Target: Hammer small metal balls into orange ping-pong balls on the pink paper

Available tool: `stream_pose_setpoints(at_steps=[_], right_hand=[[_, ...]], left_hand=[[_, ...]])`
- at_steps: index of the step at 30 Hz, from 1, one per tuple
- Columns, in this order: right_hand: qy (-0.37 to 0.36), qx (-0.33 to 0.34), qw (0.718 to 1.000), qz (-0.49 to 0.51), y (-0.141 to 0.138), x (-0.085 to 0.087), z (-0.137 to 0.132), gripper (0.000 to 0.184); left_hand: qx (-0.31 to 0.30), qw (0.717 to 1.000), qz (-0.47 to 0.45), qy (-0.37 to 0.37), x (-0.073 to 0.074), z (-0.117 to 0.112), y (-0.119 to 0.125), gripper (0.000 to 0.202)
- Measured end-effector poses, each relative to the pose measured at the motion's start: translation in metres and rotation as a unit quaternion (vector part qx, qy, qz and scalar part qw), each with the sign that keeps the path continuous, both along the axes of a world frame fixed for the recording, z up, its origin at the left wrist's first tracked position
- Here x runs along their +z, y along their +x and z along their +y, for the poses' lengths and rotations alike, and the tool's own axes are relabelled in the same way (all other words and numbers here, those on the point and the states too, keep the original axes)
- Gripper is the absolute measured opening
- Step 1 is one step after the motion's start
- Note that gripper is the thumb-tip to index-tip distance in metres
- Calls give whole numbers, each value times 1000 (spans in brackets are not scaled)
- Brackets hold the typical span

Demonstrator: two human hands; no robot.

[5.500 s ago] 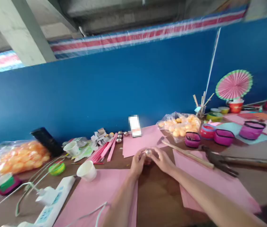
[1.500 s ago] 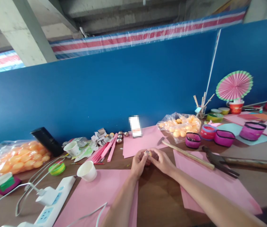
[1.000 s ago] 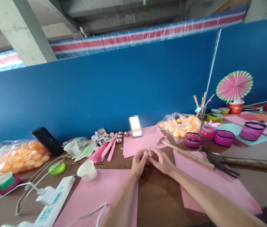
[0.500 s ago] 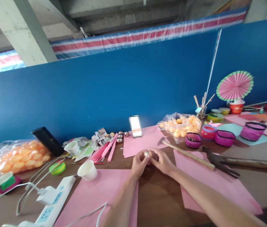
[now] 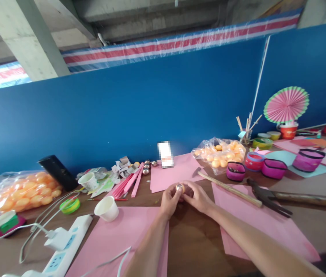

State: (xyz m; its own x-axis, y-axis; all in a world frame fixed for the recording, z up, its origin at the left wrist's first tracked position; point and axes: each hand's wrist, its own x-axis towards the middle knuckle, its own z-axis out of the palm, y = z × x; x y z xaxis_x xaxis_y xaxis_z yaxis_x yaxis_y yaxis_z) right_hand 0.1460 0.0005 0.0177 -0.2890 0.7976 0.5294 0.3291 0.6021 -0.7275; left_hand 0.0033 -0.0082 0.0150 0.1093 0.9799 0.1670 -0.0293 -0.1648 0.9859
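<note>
Both my hands meet over the brown table at the middle of the head view. My left hand (image 5: 170, 200) and my right hand (image 5: 197, 195) curl around a small ball (image 5: 178, 187), shiny silver on top with some orange at its side. The left thumb presses on its face, and fingers hide most of the rest. Just beyond lies a pink paper sheet (image 5: 165, 181). To the right rests a thin wooden-handled hammer (image 5: 232, 188). Several shiny silver balls (image 5: 146, 167) sit farther back, beside folded pink paper strips (image 5: 128, 184).
Bags of orange balls stand left (image 5: 26, 192) and right (image 5: 220, 154). A white paper cup (image 5: 106, 209) and a power strip (image 5: 70, 242) with cables are near left. At right lie a large claw hammer (image 5: 269, 196) and purple containers (image 5: 274, 168). A blue partition (image 5: 151, 104) closes the back.
My left thumb has shifted slightly up over the ball, covering more of it. The hands otherwise stay in place, and nothing else on the table has moved.
</note>
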Motion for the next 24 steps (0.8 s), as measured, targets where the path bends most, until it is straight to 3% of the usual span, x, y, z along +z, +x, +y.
stream_pose_setpoints(at_steps=[24], right_hand=[[-40, 12, 999, 10, 0, 3, -1, 31]], left_hand=[[3, 1000, 17, 13, 3, -2, 1, 42]])
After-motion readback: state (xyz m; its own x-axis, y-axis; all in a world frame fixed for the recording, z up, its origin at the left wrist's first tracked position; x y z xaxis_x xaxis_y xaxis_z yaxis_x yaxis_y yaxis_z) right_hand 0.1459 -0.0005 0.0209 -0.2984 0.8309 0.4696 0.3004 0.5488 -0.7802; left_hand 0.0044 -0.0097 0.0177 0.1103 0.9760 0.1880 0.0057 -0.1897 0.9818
